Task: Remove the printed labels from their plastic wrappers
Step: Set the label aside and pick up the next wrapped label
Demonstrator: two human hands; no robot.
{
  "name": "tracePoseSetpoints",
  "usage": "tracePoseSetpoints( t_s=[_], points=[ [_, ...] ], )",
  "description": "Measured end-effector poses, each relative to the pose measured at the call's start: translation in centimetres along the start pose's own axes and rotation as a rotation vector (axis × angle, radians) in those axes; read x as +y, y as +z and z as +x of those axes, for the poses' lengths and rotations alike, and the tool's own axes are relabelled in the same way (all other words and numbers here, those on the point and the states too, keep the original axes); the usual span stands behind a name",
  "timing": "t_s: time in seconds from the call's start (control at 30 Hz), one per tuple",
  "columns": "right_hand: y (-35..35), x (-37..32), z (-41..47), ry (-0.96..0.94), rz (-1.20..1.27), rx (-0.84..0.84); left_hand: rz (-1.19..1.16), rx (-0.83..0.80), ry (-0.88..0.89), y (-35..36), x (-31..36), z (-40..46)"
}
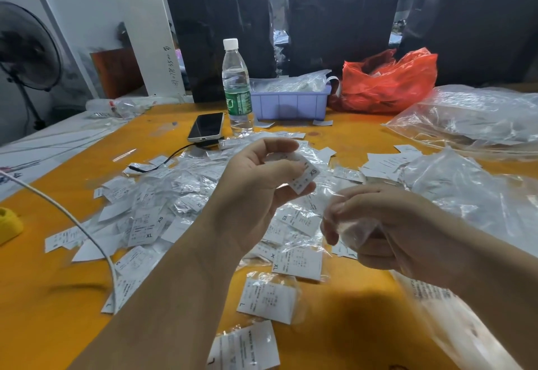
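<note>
- White paper marked "XS" is what we hold up in our left hand (256,177): the printed label (304,176) is pinched between thumb and fingers (302,187), above the middle of the worktop (343,136).
- Our right hand (387,224) is closed on a crumpled clear wrapper (353,228), just beside and below the label; from here the two look apart, so we judge this label already out of its plastic.
- Below both hands a heap of wrapped labels (180,195) spreads over the yellow worktop, still sealed as far as we can tell.
- Sizes we can read there: "XS", "XL" and "L". The small print on every label is too fine to make out.
- Risk: the freed label could be dropped back among the wrapped ones and get lost in them, since they look alike; the empty wrapper could likewise land on the heap and be picked up again.
- Risk: thin film clings, so the wrapper may stick to our fingers when we open them.
- Further out stand a water bottle (236,87) with a green band we cannot read, a dark phone (206,126), a lilac bin (291,103), a red bag (390,81) and large clear bags (477,113).
- Handwritten digits run up the white board (139,20) behind, roughly "078 35 00".
</note>
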State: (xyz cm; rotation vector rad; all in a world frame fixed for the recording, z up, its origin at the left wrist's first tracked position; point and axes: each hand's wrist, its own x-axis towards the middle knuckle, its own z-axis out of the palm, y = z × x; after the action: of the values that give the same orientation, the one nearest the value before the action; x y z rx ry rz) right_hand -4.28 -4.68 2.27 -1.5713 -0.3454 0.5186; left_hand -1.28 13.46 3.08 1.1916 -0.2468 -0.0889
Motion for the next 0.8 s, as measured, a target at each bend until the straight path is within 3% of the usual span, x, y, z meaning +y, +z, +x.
tracePoseSetpoints(
  t_s=[0.37,0.8],
  points=[
    [0.6,-0.2,-0.3,-0.023,-0.04,-0.033,0.007,-0.183,-0.053,0.6,-0.3,-0.6],
    [0.0,0.8,0.3,-0.104,-0.094,-0.019,-0.1,-0.086,-0.044,0.2,-0.2,-0.2]
  ],
)
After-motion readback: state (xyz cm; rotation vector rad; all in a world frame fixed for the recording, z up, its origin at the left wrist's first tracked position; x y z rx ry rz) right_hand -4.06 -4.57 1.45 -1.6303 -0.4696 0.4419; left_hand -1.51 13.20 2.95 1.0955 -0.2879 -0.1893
